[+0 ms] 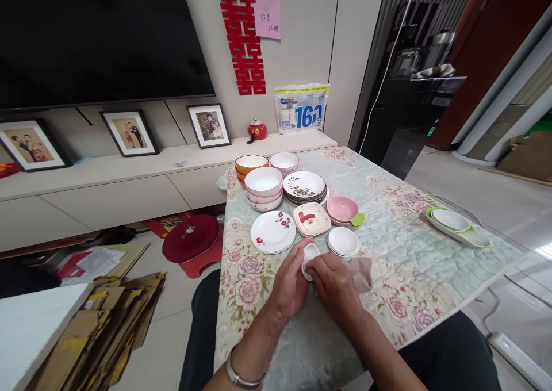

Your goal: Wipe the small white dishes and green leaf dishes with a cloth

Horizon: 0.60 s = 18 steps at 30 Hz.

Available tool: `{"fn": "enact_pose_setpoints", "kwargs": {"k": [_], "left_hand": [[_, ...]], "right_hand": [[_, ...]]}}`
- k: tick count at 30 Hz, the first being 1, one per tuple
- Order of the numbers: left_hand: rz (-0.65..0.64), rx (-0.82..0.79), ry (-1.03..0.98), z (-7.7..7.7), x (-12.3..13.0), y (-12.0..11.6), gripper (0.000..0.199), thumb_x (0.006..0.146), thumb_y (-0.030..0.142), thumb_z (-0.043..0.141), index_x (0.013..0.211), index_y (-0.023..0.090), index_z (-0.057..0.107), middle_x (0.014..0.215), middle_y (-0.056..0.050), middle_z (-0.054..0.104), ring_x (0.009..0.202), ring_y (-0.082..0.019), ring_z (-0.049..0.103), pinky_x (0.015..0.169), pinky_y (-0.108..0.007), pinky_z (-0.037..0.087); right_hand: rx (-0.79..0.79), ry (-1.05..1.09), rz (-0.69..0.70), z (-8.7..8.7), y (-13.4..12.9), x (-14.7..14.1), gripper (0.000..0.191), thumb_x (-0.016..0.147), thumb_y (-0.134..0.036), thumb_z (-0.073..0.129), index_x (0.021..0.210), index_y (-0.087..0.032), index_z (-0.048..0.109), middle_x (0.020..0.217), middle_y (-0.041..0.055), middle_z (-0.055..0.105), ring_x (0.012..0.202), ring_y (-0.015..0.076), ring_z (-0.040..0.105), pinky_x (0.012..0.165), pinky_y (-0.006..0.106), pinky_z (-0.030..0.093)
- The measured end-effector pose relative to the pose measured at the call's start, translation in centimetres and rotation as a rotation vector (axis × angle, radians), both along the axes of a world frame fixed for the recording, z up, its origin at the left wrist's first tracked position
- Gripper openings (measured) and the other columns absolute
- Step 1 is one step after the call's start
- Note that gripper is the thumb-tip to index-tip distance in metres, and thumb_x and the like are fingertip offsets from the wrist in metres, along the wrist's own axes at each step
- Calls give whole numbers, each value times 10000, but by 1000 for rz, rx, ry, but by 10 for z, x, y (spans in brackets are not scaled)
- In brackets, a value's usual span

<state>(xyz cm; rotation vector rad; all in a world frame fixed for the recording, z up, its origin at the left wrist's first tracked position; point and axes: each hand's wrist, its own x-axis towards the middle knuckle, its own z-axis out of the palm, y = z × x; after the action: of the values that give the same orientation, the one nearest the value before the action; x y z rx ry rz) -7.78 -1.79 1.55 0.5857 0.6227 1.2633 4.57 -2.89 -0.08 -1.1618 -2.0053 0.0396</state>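
Near the table's front, my left hand (290, 283) holds a small white dish (309, 260), its fingers along the left side. My right hand (334, 279) grips the same dish at its right edge. A greyish-pink cloth (361, 273) hangs out beside and under my right hand. Just beyond the hands are a stack of flowered white plates (272, 233), a squarish plate with a red figure (311, 218) and small white bowls (343, 242). A pink bowl with a green handle (341, 208) sits behind the small bowls.
Stacked bowls (263, 181) and brown-patterned plates (304, 185) stand at the back. Green-edged dishes (451, 219) lie near the right edge of the flowered tablecloth (399, 270). A red stool (191, 238) is left of the table; a low cabinet (116, 192) runs behind.
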Motion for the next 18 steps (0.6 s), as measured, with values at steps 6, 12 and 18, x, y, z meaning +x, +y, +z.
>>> {"fn": "enact_pose_setpoints", "kwargs": {"k": [6,12,18], "left_hand": [[-69,-15,-47,5,0,-2,409,823,343,691,1199,181,703,1135,-83,718,1179,-256,574,1051,-356,360],[-3,-42,-25,8,-3,2,378,797,308,699,1146,166,726,1106,-84,729,1099,-250,612,1000,-351,397],[68,-112,-90,5,-8,9,413,778,315,714,1169,180,703,1058,-60,730,962,-190,631,902,-305,445]], "right_hand": [[-78,43,-30,2,-2,-1,213,963,-152,491,786,-176,607,738,43,583,700,182,556,635,297,409],[-226,211,168,7,-5,6,119,953,-164,534,966,-210,643,879,29,684,804,173,636,713,292,484],[-71,44,222,6,-3,1,356,883,-21,470,1153,-206,609,1105,86,685,1049,234,617,901,399,494]]}}
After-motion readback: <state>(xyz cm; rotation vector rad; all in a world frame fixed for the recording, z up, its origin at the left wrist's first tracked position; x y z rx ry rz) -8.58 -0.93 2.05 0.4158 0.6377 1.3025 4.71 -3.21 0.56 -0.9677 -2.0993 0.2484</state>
